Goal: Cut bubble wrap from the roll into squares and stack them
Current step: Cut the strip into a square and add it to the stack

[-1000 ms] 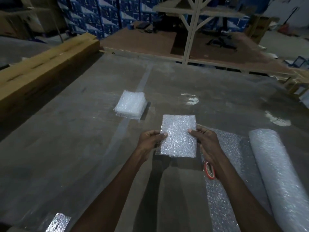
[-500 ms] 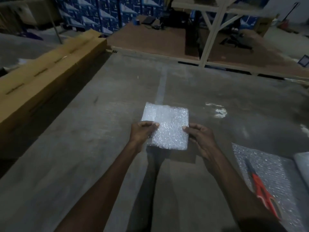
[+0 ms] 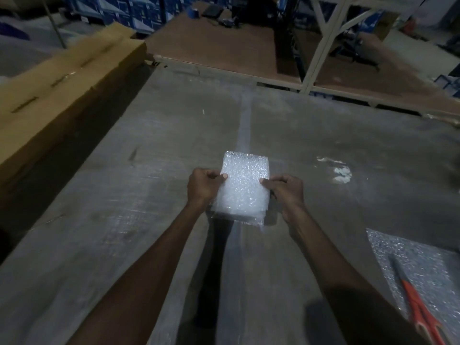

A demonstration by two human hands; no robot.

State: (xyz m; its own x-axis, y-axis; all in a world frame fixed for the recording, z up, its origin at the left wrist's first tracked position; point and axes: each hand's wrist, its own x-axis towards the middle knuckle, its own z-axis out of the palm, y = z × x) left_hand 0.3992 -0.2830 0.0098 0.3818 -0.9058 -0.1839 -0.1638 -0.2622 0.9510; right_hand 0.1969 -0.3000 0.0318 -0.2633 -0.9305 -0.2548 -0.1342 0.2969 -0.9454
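A cut square of bubble wrap (image 3: pixel 245 178) lies over the stack of bubble wrap squares (image 3: pixel 239 216) on the grey table (image 3: pixel 124 220). My left hand (image 3: pixel 202 186) pinches its left edge and my right hand (image 3: pixel 285 189) pinches its right edge, thumbs on top. Only the stack's near edge shows beneath the square. At the lower right lies the unrolled bubble wrap sheet (image 3: pixel 418 265) with red-handled scissors (image 3: pixel 420 307) resting on it. The roll itself is out of view.
A long cardboard box (image 3: pixel 62 80) runs along the table's left side. Beyond the far edge sits a brown wooden platform (image 3: pixel 224 46) with a white frame post (image 3: pixel 321 48) and blue cartons (image 3: pixel 139 11) behind. White smears (image 3: pixel 342 170) mark the table right of the stack.
Both hands carried the cut square forward and left from beside the roll and lowered it onto the stack. The scissors now lie on the sheet, and the roll left the view.
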